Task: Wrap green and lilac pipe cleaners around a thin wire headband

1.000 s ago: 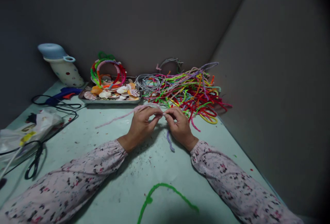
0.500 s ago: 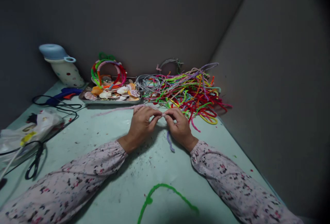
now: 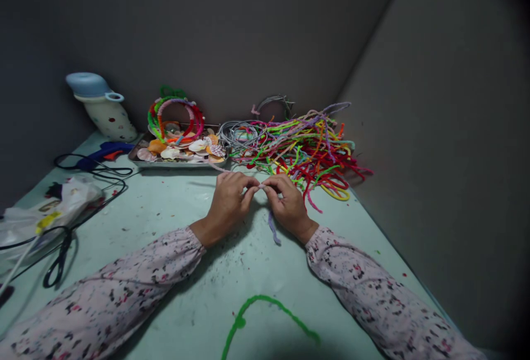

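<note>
My left hand [image 3: 232, 199] and my right hand [image 3: 286, 201] meet fingertip to fingertip above the middle of the table, both pinching a pale fuzzy stem [image 3: 261, 186]. A pinkish length of stem rises behind my left hand toward the tray. From under my right hand hangs or lies a short lilac stem [image 3: 273, 228]; whether it joins the pinched piece is hidden. Nearer to me, a curved green fuzzy stem [image 3: 260, 297] lies on the table. Just beyond my hands is a tangled heap of colourful fuzzy stems [image 3: 306, 144].
A metal tray [image 3: 182, 165] holds shells and wrapped rings [image 3: 159, 117]. Coiled grey wire [image 3: 240, 133] lies beside it. At the left are a bottle [image 3: 105, 109], a blue glue gun [image 3: 101, 153] with black cable, and a plastic bag [image 3: 78, 194]. Walls border the table.
The long pinkish stem that stretched left across the table behind my left hand has swung up toward the tray. Both hands keep their pinch, almost in the same place.
</note>
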The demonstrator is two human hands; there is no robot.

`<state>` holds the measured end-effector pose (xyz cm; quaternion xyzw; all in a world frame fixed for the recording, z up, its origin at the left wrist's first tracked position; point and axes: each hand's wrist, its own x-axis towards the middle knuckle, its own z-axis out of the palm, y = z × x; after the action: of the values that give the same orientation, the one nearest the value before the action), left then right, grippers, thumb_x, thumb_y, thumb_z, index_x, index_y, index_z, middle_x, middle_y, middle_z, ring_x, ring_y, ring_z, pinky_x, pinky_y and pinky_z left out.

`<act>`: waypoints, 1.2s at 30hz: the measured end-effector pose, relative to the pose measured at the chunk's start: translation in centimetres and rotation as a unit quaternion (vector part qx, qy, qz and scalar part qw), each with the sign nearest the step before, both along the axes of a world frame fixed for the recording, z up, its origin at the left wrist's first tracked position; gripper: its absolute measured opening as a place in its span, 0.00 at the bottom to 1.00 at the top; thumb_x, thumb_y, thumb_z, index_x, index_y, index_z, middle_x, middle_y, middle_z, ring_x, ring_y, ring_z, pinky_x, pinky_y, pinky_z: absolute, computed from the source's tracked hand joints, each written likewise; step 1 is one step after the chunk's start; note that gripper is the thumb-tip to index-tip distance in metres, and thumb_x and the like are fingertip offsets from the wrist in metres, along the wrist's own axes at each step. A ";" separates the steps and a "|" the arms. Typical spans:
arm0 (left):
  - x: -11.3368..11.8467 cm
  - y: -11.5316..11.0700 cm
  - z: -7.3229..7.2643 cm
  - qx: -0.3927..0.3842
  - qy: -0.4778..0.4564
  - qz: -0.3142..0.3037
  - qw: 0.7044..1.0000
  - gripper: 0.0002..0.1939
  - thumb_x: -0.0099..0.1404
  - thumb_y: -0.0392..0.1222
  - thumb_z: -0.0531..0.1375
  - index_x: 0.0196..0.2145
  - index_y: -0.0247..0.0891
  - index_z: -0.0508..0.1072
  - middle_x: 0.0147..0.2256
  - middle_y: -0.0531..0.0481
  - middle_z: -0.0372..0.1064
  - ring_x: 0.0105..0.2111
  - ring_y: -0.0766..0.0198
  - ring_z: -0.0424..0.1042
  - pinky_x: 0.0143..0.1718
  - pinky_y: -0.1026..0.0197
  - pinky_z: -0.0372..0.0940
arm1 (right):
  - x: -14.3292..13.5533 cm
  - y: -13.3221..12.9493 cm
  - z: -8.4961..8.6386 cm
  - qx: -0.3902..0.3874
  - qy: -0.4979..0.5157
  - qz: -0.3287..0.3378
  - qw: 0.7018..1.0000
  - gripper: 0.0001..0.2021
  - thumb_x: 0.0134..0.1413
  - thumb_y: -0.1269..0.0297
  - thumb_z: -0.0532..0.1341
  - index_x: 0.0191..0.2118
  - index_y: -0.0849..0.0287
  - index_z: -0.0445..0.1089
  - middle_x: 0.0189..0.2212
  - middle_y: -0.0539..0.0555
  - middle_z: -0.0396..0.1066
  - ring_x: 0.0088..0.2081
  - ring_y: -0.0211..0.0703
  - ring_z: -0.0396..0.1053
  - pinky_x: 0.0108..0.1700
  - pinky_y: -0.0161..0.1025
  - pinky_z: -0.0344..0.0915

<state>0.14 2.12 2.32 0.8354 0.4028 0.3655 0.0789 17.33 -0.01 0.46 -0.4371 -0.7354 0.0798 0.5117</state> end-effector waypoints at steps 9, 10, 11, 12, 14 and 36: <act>0.0 0.0 0.1 -0.012 0.017 0.002 1.000 0.07 0.68 0.43 0.56 0.36 0.39 0.73 0.34 0.50 0.73 0.38 0.59 0.69 0.47 0.53 0.55 | 0.0 0.0 0.0 0.001 -0.014 0.000 1.000 0.05 0.63 0.67 0.56 0.39 0.55 0.69 0.37 0.55 0.70 0.42 0.44 0.67 0.44 0.44 0.67; 0.0 0.0 0.2 -0.018 0.019 0.000 1.000 0.07 0.68 0.42 0.56 0.36 0.39 0.72 0.34 0.50 0.73 0.38 0.59 0.69 0.47 0.53 0.55 | 0.0 0.0 0.0 0.002 -0.016 0.001 1.000 0.05 0.63 0.67 0.56 0.39 0.55 0.69 0.37 0.55 0.70 0.42 0.44 0.67 0.44 0.44 0.67; 0.0 0.0 0.2 -0.024 0.021 -0.002 0.999 0.07 0.68 0.42 0.56 0.35 0.39 0.72 0.34 0.50 0.73 0.38 0.59 0.69 0.48 0.52 0.55 | 0.0 0.0 0.0 0.002 -0.019 0.003 1.000 0.05 0.63 0.67 0.56 0.39 0.55 0.69 0.37 0.55 0.70 0.42 0.44 0.67 0.45 0.44 0.67; 0.0 0.0 0.3 -0.031 0.022 -0.005 0.999 0.07 0.68 0.41 0.55 0.35 0.39 0.72 0.34 0.50 0.73 0.38 0.59 0.69 0.48 0.52 0.56 | -0.1 0.0 0.0 0.002 -0.021 0.005 1.000 0.05 0.63 0.67 0.56 0.39 0.56 0.69 0.37 0.55 0.70 0.42 0.44 0.67 0.45 0.44 0.67; 0.0 0.0 0.3 -0.047 0.022 -0.011 0.999 0.07 0.68 0.41 0.55 0.35 0.39 0.72 0.35 0.49 0.74 0.38 0.59 0.69 0.48 0.52 0.56 | 0.0 0.0 0.0 0.004 -0.024 0.009 1.000 0.05 0.63 0.67 0.56 0.39 0.56 0.69 0.37 0.55 0.70 0.42 0.44 0.67 0.45 0.44 0.67; 0.1 0.3 0.4 -0.127 0.006 -0.028 0.992 0.10 0.68 0.39 0.51 0.34 0.37 0.72 0.35 0.49 0.73 0.39 0.58 0.70 0.45 0.54 0.58 | 0.1 0.2 -0.2 -0.006 -0.033 0.010 0.999 0.05 0.63 0.68 0.55 0.39 0.57 0.69 0.37 0.55 0.70 0.42 0.43 0.67 0.46 0.42 0.65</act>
<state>0.25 2.41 2.70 0.8318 0.4225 0.3044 0.1920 17.45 0.14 0.22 -0.4350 -0.7559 0.0749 0.4836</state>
